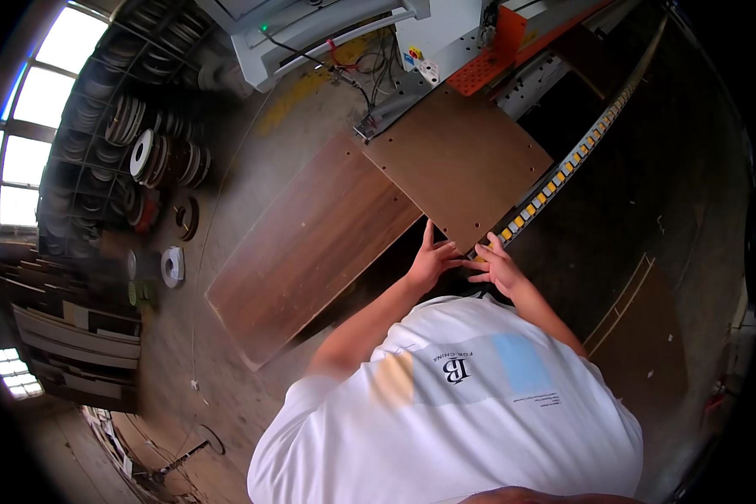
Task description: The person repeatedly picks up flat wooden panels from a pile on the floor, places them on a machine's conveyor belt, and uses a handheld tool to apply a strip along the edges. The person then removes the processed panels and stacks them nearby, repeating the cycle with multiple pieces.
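A brown board [458,160] with small drilled holes lies flat, its far end at the machine and its near corner toward me. At the left side of that corner is my left hand [433,265], its index finger stretched up along the board's edge and the other fingers reaching right. My right hand [499,269] is at the right side of the corner, fingers spread, close by the end of the roller track. The fingertips of both hands nearly meet below the corner. Neither hand is closed round anything.
A roller track [554,181] with yellow and white rollers runs along the board's right side. The grey machine [328,42] stands ahead with an orange guard [491,59]. A wood-grain panel [311,252] sits lower left. Edge-banding rolls [147,160] fill racks at far left. Another board [638,336] lies right.
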`<action>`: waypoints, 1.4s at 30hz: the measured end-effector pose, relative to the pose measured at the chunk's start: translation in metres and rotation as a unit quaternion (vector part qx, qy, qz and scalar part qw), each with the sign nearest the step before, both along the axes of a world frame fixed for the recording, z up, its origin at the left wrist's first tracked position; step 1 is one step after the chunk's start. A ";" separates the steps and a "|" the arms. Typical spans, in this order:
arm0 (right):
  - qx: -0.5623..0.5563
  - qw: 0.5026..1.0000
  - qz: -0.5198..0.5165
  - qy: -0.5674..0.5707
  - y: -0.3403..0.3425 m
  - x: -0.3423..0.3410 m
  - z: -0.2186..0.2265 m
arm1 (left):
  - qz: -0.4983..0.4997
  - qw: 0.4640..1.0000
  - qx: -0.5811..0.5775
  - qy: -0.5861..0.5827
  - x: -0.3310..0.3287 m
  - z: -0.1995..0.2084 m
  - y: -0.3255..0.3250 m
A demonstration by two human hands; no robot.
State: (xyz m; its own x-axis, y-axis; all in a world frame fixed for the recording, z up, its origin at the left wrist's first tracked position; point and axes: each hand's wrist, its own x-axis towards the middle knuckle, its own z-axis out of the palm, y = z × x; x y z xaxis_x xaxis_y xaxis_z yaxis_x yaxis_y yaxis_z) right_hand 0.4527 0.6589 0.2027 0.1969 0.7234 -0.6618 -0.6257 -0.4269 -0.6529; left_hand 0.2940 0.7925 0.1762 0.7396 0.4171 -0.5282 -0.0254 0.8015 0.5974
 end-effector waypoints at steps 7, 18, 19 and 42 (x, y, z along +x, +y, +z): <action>0.051 0.990 -0.109 0.075 -0.004 0.022 -0.028 | -0.072 0.986 0.113 0.099 0.007 -0.001 0.020; 0.030 0.985 -0.141 0.097 0.007 0.110 -0.029 | 0.029 0.984 0.014 0.177 -0.062 -0.034 -0.032; 0.043 0.987 -0.118 0.101 0.007 0.111 -0.026 | 0.033 0.983 0.019 0.179 -0.062 -0.036 -0.036; 0.002 0.965 -0.259 0.030 0.032 0.158 -0.044 | -0.014 0.970 0.117 0.213 -0.101 -0.046 -0.030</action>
